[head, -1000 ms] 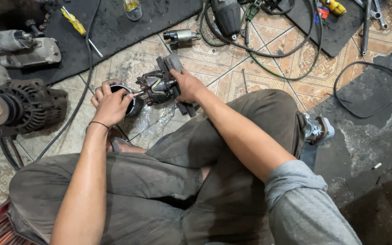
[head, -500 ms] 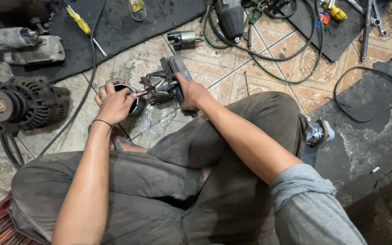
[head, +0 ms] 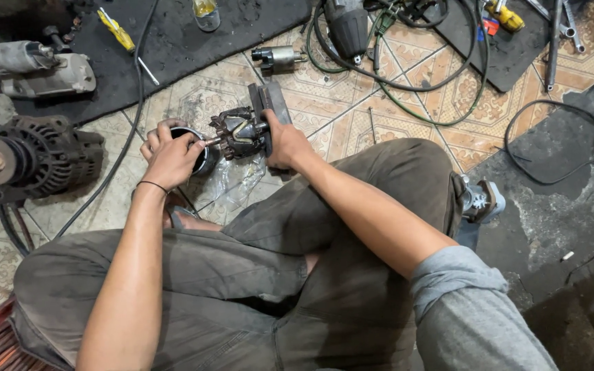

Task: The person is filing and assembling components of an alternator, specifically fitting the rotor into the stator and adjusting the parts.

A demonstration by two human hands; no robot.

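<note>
Greasy dark metal fills both hands: the left hand (head: 171, 152) curls round a short black metal cylinder housing (head: 199, 152), the right hand (head: 284, 141) grips a flat grey metal end plate (head: 269, 110); between them sits one copper-wound armature (head: 238, 132) over patterned floor tiles (head: 352, 117); one clear glass jar (head: 205, 14) of yellowish liquid stands on a black rubber mat (head: 173, 48); one grey ribbed alternator (head: 32, 156) lies left; one yellow-handled screwdriver (head: 119, 31) rests nearby.

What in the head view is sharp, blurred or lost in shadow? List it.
Head view: left hand and right hand on the rotor are sharp and evenly lit; the alternator at the left edge is slightly soft; the dark floor patch on the right loses detail in shadow; no strong glare.
</note>
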